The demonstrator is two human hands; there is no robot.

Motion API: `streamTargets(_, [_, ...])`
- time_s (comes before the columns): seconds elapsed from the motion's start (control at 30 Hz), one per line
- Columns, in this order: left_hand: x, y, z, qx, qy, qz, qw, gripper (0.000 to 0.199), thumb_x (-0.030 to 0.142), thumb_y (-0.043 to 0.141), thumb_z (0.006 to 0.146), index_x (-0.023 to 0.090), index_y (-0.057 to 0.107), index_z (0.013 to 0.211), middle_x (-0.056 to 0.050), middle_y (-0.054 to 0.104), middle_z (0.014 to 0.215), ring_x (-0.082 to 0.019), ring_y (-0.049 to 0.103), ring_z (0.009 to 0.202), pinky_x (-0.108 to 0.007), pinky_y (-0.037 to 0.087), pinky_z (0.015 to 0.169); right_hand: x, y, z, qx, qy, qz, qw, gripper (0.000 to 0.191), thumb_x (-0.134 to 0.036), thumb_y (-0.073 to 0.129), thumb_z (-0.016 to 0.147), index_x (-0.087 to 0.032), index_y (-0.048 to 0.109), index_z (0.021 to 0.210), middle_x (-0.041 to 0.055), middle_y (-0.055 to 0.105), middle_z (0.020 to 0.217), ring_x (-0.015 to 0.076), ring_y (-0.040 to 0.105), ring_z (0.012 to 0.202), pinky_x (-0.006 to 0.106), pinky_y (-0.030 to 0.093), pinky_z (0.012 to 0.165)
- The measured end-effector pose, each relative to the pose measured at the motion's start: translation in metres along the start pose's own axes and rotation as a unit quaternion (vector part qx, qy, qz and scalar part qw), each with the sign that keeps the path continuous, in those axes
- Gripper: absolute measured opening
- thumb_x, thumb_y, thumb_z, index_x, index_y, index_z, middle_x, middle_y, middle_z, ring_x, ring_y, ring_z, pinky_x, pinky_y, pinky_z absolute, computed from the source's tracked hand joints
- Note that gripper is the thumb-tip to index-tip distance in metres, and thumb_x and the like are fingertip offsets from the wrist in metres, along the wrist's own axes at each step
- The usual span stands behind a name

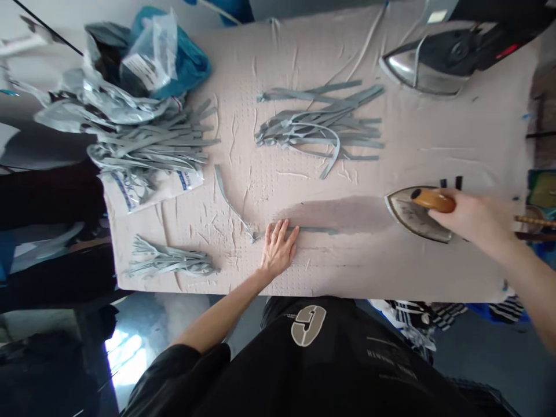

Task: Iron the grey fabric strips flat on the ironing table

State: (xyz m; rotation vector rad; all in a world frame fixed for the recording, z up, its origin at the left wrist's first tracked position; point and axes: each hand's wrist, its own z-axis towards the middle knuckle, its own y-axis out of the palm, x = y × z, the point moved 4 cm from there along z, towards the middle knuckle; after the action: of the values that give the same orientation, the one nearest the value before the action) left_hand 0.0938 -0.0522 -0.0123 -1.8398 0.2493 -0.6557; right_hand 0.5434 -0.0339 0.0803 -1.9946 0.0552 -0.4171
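Observation:
My left hand (279, 248) lies flat with fingers stretched on a narrow grey fabric strip (315, 230). One end of the strip runs right from under my fingers, beside a darker, damp-looking patch (347, 211) of the cover. A thin curved strip (230, 202) reaches up and left from near my fingertips; whether it is the same piece I cannot tell. At the right, my right hand (467, 214) is wrapped round the orange-brown handle of an iron (419, 214). The iron sits on the padded table (469, 266), its tip pointing left.
A second iron (428, 63) rests at the far right. Grey strips lie in a middle bundle (321, 124), a left pile (160, 142) and a near-left bundle (174, 258). Plastic bags (152, 63) stand at the back left. Striped cloth (421, 315) hangs below the front edge.

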Motion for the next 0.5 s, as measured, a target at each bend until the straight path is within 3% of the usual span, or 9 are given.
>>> streamTargets(0.2, [0.017, -0.020, 0.010, -0.001, -0.023, 0.020, 1.000, 0.047, 0.027, 0.045, 0.101, 0.022, 0.053, 0.148, -0.014, 0.048, 0.158, -0.031, 0.038, 0.150, -0.058, 0.019, 0.127, -0.006, -0.022, -0.007, -0.049, -0.012, 0.054, 0.997, 0.062, -0.059, 0.043, 0.094, -0.021, 0.064, 0.138, 0.0204, 0.074, 0.086, 0.0341, 0.066, 0.076, 0.040, 0.032, 0.063])
streamTargets(0.37, [0.031, -0.037, 0.050, 0.008, -0.081, -0.029, 0.996, 0.032, 0.032, 0.049, 0.101, 0.022, 0.067, 0.125, -0.014, 0.059, 0.143, -0.032, 0.049, 0.133, -0.052, 0.035, 0.114, -0.005, -0.025, -0.010, -0.043, -0.049, 0.089, 0.994, 0.066, -0.057, 0.041, 0.096, -0.019, 0.055, 0.147, 0.0223, 0.075, 0.096, 0.0337, 0.067, 0.079, 0.040, 0.033, 0.065])
streamTargets(0.5, [0.047, -0.032, 0.080, -0.019, -0.071, -0.051, 0.996, 0.025, 0.037, 0.059, 0.098, 0.024, 0.068, 0.117, -0.011, 0.064, 0.129, -0.029, 0.054, 0.121, -0.044, 0.041, 0.103, 0.000, -0.019, -0.005, -0.042, -0.052, 0.105, 0.992, 0.064, -0.056, 0.042, 0.096, -0.020, 0.054, 0.148, 0.0208, 0.075, 0.096, 0.0331, 0.068, 0.077, 0.040, 0.037, 0.065])
